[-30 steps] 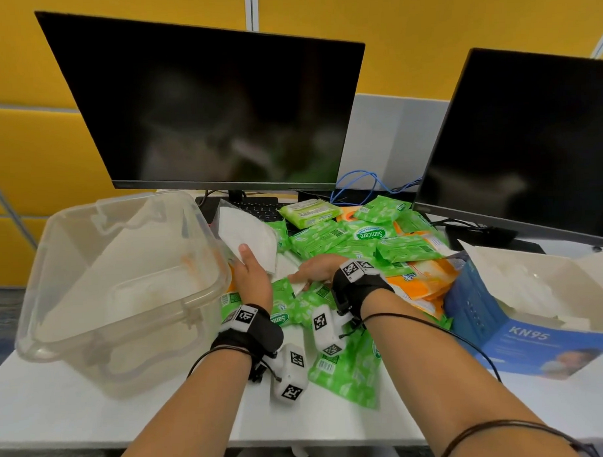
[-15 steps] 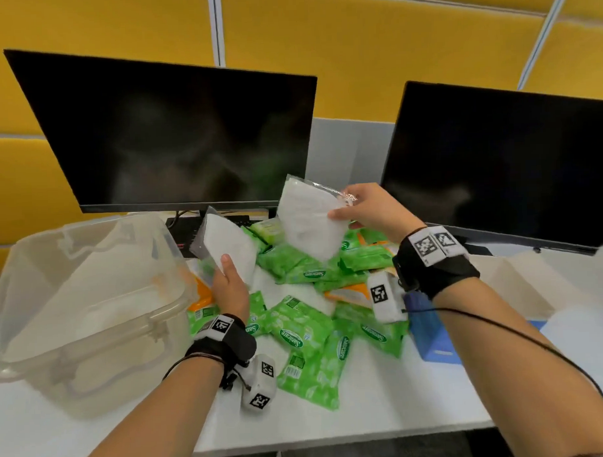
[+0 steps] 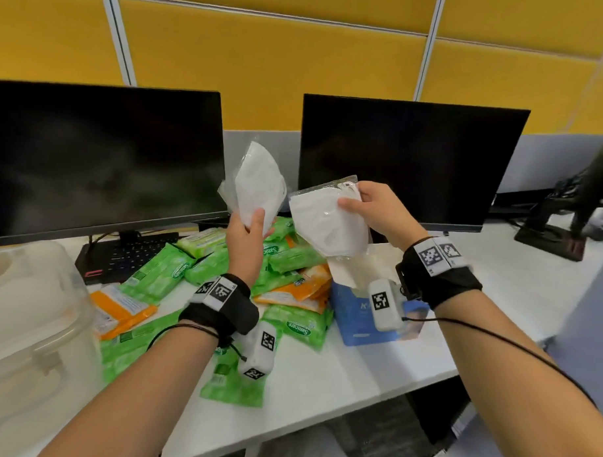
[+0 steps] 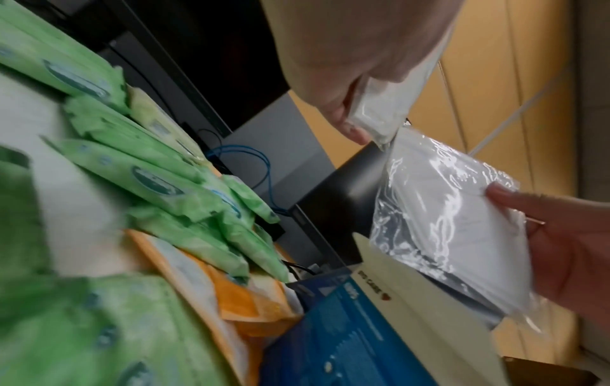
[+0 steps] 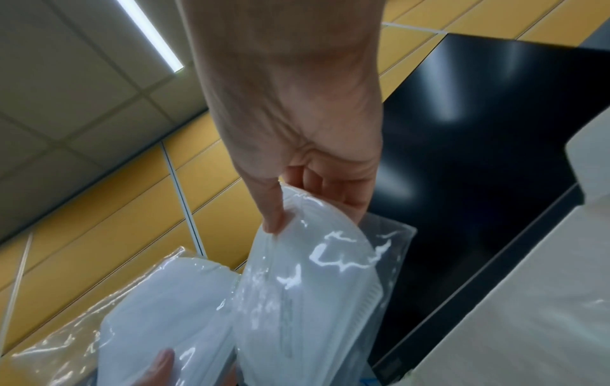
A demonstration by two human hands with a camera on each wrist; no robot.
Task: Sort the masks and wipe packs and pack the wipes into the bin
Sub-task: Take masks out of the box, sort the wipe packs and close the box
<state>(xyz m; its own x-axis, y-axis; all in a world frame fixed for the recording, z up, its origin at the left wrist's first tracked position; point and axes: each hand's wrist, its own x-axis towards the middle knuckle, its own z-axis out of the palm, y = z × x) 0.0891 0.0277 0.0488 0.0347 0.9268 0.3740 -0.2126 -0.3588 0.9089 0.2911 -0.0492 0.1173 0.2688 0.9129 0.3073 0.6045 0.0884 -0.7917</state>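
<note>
My left hand (image 3: 250,226) grips a white mask in a clear wrapper (image 3: 259,183) and holds it upright above the pile. My right hand (image 3: 367,202) pinches a second wrapped mask (image 3: 327,224) by its top edge, hanging over the open blue KN95 box (image 3: 362,332). In the right wrist view thumb and fingers (image 5: 274,209) clamp that mask (image 5: 310,287), with the other mask (image 5: 158,300) beside it. Green wipe packs (image 3: 296,327) and orange packs (image 3: 121,309) lie heaped on the desk. The clear plastic bin (image 3: 40,326) stands at the left.
Two dark monitors (image 3: 99,160) (image 3: 410,163) stand behind the pile, with a keyboard (image 3: 126,255) under the left one. The white desk (image 3: 366,373) ends close to my body. Blue cables (image 4: 247,162) run behind the packs.
Both hands rose off the pile. The left lifted its mask up and rightward; the right carried its mask right, over the blue box. My head turned right, so the bin slid left.
</note>
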